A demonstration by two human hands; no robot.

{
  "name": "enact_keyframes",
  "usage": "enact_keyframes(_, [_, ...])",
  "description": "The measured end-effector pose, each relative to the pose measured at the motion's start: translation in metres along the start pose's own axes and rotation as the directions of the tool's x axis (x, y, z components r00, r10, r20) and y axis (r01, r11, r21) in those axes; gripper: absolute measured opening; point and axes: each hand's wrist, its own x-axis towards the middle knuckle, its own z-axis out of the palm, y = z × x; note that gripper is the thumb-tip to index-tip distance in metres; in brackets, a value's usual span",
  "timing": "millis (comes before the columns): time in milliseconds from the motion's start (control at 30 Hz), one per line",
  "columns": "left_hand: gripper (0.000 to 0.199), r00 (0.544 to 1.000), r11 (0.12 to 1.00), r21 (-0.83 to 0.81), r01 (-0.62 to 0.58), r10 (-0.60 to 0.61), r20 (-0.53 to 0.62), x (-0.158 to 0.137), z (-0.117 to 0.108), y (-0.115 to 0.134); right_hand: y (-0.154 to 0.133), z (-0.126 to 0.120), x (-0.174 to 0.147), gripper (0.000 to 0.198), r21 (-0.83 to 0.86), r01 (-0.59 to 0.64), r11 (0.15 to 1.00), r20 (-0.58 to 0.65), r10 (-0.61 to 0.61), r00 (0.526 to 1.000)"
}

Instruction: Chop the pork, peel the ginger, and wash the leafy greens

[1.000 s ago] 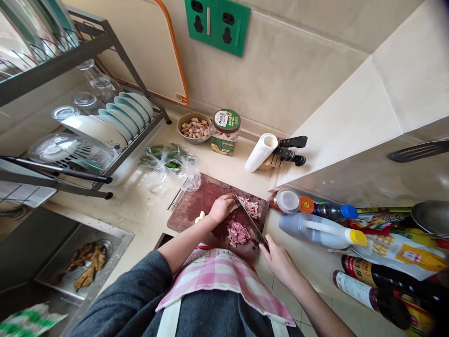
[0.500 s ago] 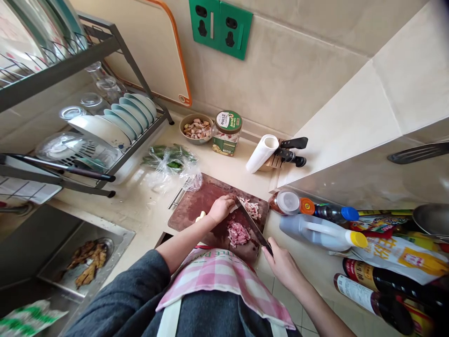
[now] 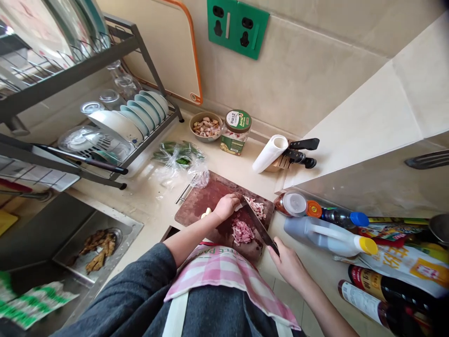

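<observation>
Chopped raw meat heaped on cutting board, near side, likely leaving the kitchen knife room. From where I stand: right hand has fingers wrapped round its handle; left hand, fingers curled mid-board, probably steadying something, can't tell what.

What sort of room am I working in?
Probably a home kitchen: there's a sink with a dish rack beside it, and a cutting board bearing chopped raw meat.

Gap between board and paper roll
</observation>
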Motion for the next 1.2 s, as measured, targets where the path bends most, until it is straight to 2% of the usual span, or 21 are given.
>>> enact_keyframes(67, [0.026, 1.000, 1.000, 0.024, 0.000, 0.001, -0.007, -0.001, 0.001, -0.001, -0.010, 0.000, 0.008, 0.026, -0.007, -0.005, 1.000, 0.012, 0.005, 1.000])
enact_keyframes(200, [0.025, 0.999, 0.997, 0.067, -0.038, 0.038, 0.008, -0.004, 0.001, -0.001, -0.039, 0.005, 0.044, 0.023, -0.043, -0.007, 0.999, -0.021, 0.006, 1.000])
enact_keyframes(267, [0.025, 0.999, 0.996, 0.081, -0.043, 0.042, 0.014, -0.006, 0.000, 0.000, -0.042, 0.005, 0.051, 0.023, -0.063, 0.005, 0.998, -0.032, -0.007, 0.999])
enact_keyframes(433, [0.026, 1.000, 0.994, 0.107, -0.009, 0.007, 0.026, -0.008, -0.003, 0.001, -0.011, -0.001, 0.017, 0.024, 0.002, 0.026, 1.000, -0.023, -0.026, 0.999])
enact_keyframes(533, [0.025, 1.000, 0.996, 0.090, -0.003, 0.002, 0.010, -0.007, -0.001, 0.000, -0.004, -0.002, 0.002, 0.026, -0.040, 0.000, 0.999, -0.011, 0.000, 1.000])
enact_keyframes(600, [0.025, 1.000, 0.997, 0.080, 0.001, 0.000, -0.006, -0.007, 0.001, 0.000, -0.015, 0.000, 0.010, 0.024, -0.072, -0.018, 0.997, 0.005, 0.019, 1.000])
enact_keyframes(733, [0.023, 1.000, 0.995, 0.099, -0.008, 0.008, 0.005, -0.007, 0.002, 0.000, -0.045, 0.007, 0.048, 0.022, -0.077, -0.017, 0.997, -0.019, 0.016, 1.000])
enact_keyframes(800, [0.022, 1.000, 0.995, 0.104, -0.001, -0.001, 0.018, -0.008, 0.001, 0.001, -0.048, 0.005, 0.057, 0.023, -0.048, 0.005, 0.999, -0.027, -0.007, 1.000])
enact_keyframes(933, [0.023, 1.000, 0.997, 0.079, 0.016, -0.018, 0.021, -0.011, -0.001, 0.001, -0.027, -0.005, 0.035, 0.023, 0.030, 0.052, 0.998, -0.031, -0.051, 0.998])
enact_keyframes(1033, [0.024, 1.000, 0.997, 0.077, 0.011, -0.012, 0.019, -0.010, 0.000, 0.001, -0.013, -0.008, 0.011, 0.025, -0.007, 0.034, 0.999, -0.028, -0.034, 0.999])
enact_keyframes(1100, [0.024, 1.000, 0.997, 0.079, 0.005, -0.006, 0.013, -0.010, 0.001, 0.000, -0.015, -0.005, 0.006, 0.025, -0.048, 0.011, 0.999, -0.007, -0.012, 1.000])
enact_keyframes(1200, [0.024, 1.000, 0.998, 0.070, -0.005, 0.004, 0.011, -0.009, 0.002, -0.002, -0.032, 0.003, 0.024, 0.023, -0.088, -0.021, 0.996, 0.009, 0.022, 1.000])
